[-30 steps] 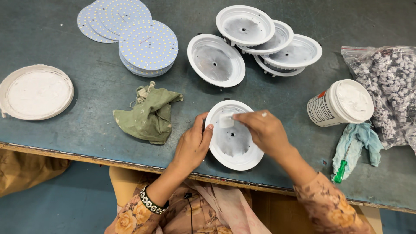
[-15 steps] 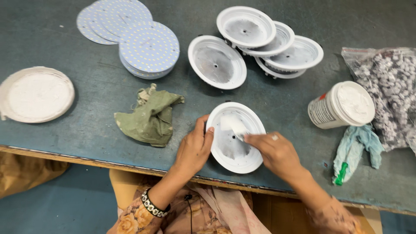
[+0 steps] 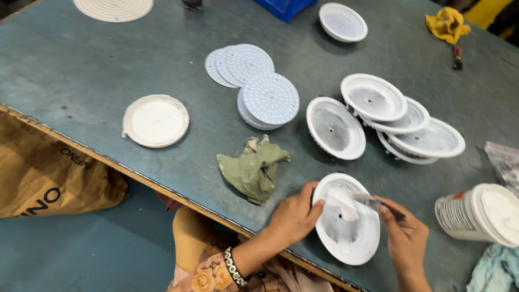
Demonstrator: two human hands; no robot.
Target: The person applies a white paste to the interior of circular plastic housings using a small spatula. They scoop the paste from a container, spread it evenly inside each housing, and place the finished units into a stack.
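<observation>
Head view: the left hand (image 3: 294,216) is cupped narrowly around the left rim of a round white lamp housing (image 3: 347,226), thumb and fingers pressing it flat. The housing lies at the near edge of the blue-grey surface (image 3: 81,70), just beside a crumpled green rag (image 3: 254,167). The right hand (image 3: 408,238) is pinched closed on a small applicator (image 3: 373,201), whose tip meets a smear of white paste (image 3: 341,203) in the dish of the housing.

Beyond it, 1 more housing (image 3: 335,127) lies alone and a stack of housings (image 3: 403,116) overlaps to the right; I cannot count the stack surely. Round LED boards (image 3: 265,97) lie in overlapping piles further left, and a white diffuser cover (image 3: 155,120) sits well apart from them. An open white tub of paste (image 3: 481,213) stands near the right hand, with a pale cloth (image 3: 494,270) below it.

What could go wrong, as I judge it: the housing overhangs close to the surface's edge, so a hard stroke of the applicator could tip or slide it off if the left hand loosens. Paste spread unevenly, or carried onto the rim, could soil the fingers (image 3: 316,205) resting there.
</observation>
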